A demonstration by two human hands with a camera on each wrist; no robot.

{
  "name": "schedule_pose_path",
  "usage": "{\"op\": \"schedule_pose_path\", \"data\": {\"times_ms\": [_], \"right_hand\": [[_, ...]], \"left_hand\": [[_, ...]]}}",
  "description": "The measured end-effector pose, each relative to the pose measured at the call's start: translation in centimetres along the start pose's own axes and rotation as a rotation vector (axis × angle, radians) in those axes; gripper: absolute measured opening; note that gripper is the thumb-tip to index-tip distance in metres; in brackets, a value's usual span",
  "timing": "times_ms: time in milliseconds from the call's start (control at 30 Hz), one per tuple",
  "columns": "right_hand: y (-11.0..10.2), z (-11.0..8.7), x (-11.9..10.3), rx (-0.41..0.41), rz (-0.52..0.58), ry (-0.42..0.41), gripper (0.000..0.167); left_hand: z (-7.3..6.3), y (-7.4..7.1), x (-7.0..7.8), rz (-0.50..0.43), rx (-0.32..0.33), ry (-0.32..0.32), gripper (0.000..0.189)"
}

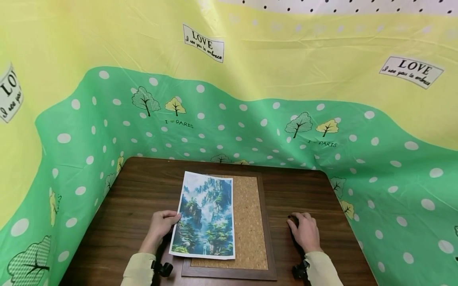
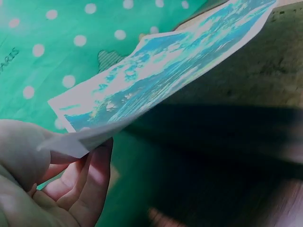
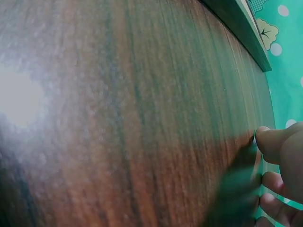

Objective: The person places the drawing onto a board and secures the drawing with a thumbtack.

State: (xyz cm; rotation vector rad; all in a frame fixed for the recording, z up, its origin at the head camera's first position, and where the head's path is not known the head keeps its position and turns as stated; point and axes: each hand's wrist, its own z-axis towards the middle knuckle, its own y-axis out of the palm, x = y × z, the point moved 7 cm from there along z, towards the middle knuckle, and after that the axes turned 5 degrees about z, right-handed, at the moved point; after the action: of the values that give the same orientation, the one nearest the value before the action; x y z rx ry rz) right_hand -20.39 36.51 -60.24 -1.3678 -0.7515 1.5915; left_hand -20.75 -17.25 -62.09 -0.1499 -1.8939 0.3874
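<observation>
My left hand (image 1: 162,224) pinches the left edge of a printed landscape picture (image 1: 205,218), thumb on top and fingers underneath. Blue mountains, mist and green trees fill the white-bordered sheet. It overlaps the left part of a cork board (image 1: 250,222) with a brown wooden frame. In the left wrist view the picture (image 2: 142,80) bends near the thumb and slants upward. My right hand (image 1: 305,232) lies at the table, right of the board, with fingers loosely bent. A small dark spot shows by its fingertips; the right wrist view shows nothing between thumb (image 3: 272,144) and fingers.
The dark wood-grain table (image 1: 143,186) has rounded far corners. A green and yellow printed curtain (image 1: 250,135) hangs close around its back and sides. Black straps with small cameras (image 1: 162,269) sit on both wrists.
</observation>
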Motion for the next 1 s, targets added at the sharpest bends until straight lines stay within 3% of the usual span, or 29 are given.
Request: {"op": "schedule_pose_path", "data": {"times_ms": [500, 800, 1000], "right_hand": [[-0.1, 0.2, 0.2, 0.036, 0.038, -0.019, 0.028], [-0.1, 0.3, 0.2, 0.044, 0.048, -0.034, 0.024], [-0.1, 0.5, 0.2, 0.042, 0.059, -0.026, 0.022]], "left_hand": [[-0.7, 4.0, 2.3, 0.024, 0.004, 0.039, 0.013], [-0.9, 4.7, 3.5, 0.237, 0.011, 0.132, 0.012], [-1.0, 5.7, 4.3, 0.268, -0.005, 0.166, 0.011]]}}
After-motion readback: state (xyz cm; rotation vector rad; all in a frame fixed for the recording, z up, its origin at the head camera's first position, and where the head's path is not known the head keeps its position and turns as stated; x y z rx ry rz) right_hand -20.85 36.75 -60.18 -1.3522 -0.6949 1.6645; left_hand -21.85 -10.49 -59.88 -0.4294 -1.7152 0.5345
